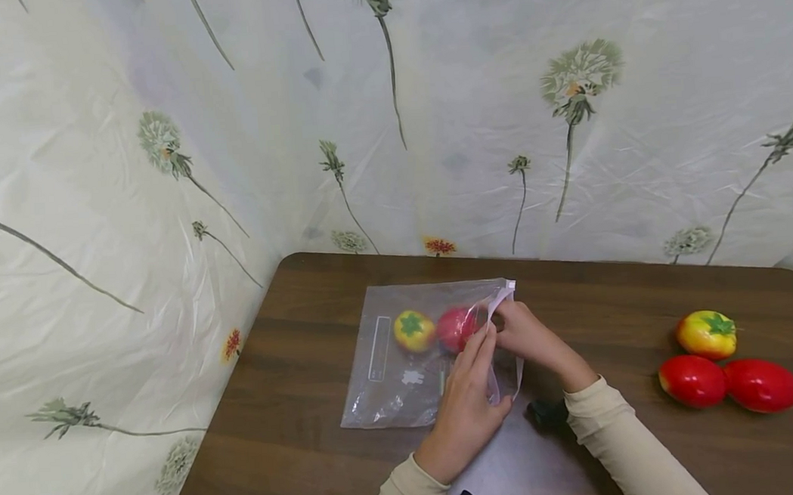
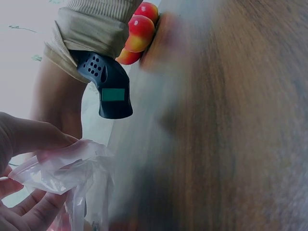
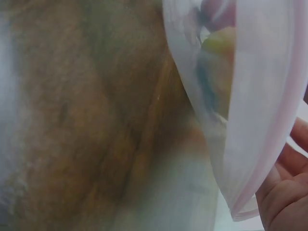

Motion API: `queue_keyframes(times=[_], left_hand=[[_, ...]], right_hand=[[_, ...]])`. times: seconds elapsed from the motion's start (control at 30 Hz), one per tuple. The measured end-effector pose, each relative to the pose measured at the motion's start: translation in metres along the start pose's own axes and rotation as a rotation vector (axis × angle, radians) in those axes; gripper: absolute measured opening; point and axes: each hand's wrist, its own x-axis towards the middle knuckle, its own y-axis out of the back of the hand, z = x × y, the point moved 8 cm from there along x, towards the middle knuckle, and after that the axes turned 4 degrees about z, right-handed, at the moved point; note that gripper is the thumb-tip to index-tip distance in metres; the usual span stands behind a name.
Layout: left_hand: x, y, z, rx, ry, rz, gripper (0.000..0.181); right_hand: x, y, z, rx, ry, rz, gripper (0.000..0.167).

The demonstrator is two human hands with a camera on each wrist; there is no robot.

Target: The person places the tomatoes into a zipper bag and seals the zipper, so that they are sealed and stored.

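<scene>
A clear zip bag point(image 1: 396, 406) lies on the table with a yellow-red fruit point(image 1: 414, 331) and a red fruit point(image 1: 454, 329) inside. At its mouth, my left hand point(image 1: 464, 410) pinches the plastic edge; the left wrist view shows this hand point(image 2: 29, 178) with thumb and fingers on the crumpled film point(image 2: 67, 168). My right hand point(image 1: 534, 337) is at the bag's mouth beside the red fruit, its fingertips hidden. In the right wrist view, the pink-edged opening point(image 3: 264, 139) stands apart, with a hand point(image 3: 286, 185) at its rim.
On the right of the brown table point(image 1: 617, 294) sit a yellow-red fruit point(image 1: 707, 334) and two red fruits point(image 1: 692, 381), point(image 1: 762, 385) close together. Behind the table hangs a floral sheet point(image 1: 457, 123). A black wrist device point(image 2: 113, 91) is on the right arm.
</scene>
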Motion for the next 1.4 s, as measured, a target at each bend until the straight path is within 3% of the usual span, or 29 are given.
queue_keyframes(times=[0.3, 0.53, 1.4], left_hand=[[0.002, 0.003, 0.001, 0.014, -0.027, 0.03, 0.109], [0.001, 0.001, 0.0, 0.009, -0.01, 0.012, 0.109], [-0.002, 0.002, 0.001, 0.005, -0.019, 0.02, 0.11]], right_hand=[[0.008, -0.001, -0.002, 0.049, -0.011, -0.025, 0.045], [0.012, -0.005, -0.003, 0.077, -0.018, -0.026, 0.046], [0.013, -0.014, -0.006, 0.059, -0.033, -0.004, 0.046]])
